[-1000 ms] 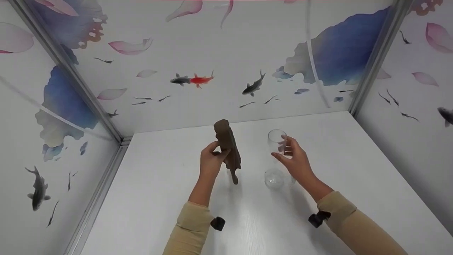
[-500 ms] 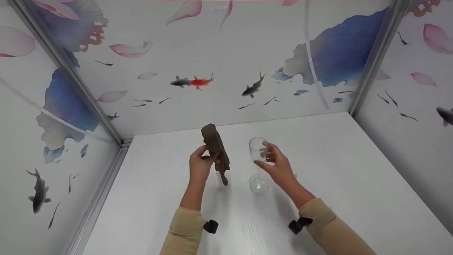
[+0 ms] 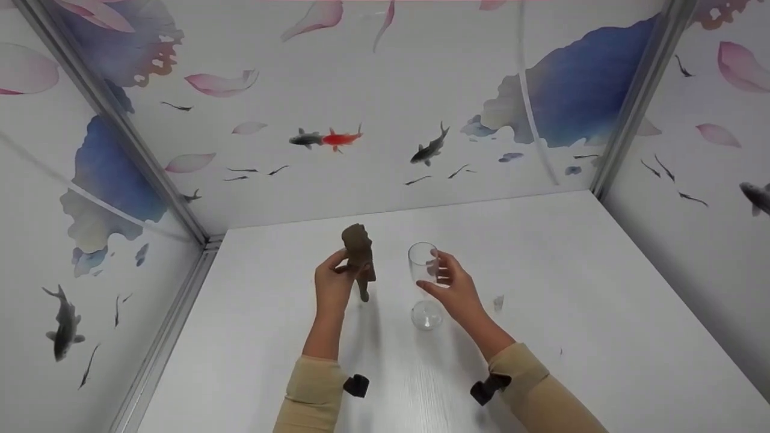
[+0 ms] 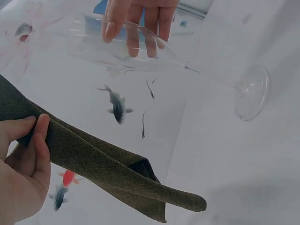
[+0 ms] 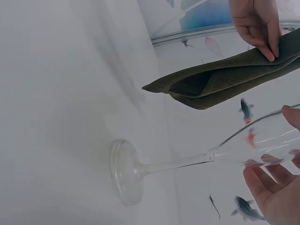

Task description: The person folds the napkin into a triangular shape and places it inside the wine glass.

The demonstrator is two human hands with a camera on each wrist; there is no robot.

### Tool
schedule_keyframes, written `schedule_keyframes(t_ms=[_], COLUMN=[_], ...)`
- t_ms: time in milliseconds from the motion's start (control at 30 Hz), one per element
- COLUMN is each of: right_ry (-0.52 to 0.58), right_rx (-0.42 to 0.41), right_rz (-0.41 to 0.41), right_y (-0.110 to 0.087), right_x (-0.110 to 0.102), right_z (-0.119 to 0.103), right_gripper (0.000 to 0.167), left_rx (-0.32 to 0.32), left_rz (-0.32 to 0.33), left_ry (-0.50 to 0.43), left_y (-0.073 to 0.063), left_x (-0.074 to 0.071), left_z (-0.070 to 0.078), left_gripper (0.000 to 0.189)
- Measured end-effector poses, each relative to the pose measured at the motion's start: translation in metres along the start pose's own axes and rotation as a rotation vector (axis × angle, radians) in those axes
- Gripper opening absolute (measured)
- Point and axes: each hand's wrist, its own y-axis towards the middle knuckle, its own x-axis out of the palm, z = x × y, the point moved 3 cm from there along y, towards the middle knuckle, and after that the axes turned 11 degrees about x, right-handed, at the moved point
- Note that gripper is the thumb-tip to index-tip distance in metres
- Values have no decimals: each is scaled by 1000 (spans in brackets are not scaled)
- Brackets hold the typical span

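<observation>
A folded dark olive cloth [image 3: 357, 243] hangs from my left hand [image 3: 332, 287], pinched between thumb and fingers. In the left wrist view the cloth [image 4: 108, 159] slants downward, its folded layers standing apart at the lower end. My right hand [image 3: 454, 285] grips a clear stemmed wine glass [image 3: 423, 267] by its bowl, thumb on one side and fingers on the other. The glass is upright and has nothing visible in it. Its stem and round foot [image 5: 125, 171] show in the right wrist view. Cloth and glass are apart, side by side.
Beneath both hands lies a white table [image 3: 252, 337]. A small translucent piece [image 3: 498, 302], too small to identify, rests right of the right hand. White panels painted with fish and petals enclose the table at the back [image 3: 373, 84] and both sides.
Both hands have moved left, the right one farther, bringing the glass nearer the cloth and slightly toward me. The cloth has turned more end-on. The translucent piece has come out from behind the right wrist.
</observation>
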Motion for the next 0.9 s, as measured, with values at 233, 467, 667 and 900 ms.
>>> schedule_keyframes(t_ms=[233, 467, 667, 900], right_ry=[-2, -69, -2, 115], right_rx=[21, -78, -324, -294], right_rz=[-9, 2, 171, -58], right_y=[-1, -6, -22, -34], right_x=[2, -3, -19, -18], right_z=[2, -3, -31, -74], right_gripper=[69, 77, 53, 28], left_rx=[-11, 44, 137, 376], left_rz=[-1, -26, -31, -64], left_ry=[-17, -13, 15, 31], left_y=[1, 2, 3, 5], left_x=[2, 8, 14, 21], left_z=[-1, 2, 10, 22], left_gripper=[30, 31, 35, 28])
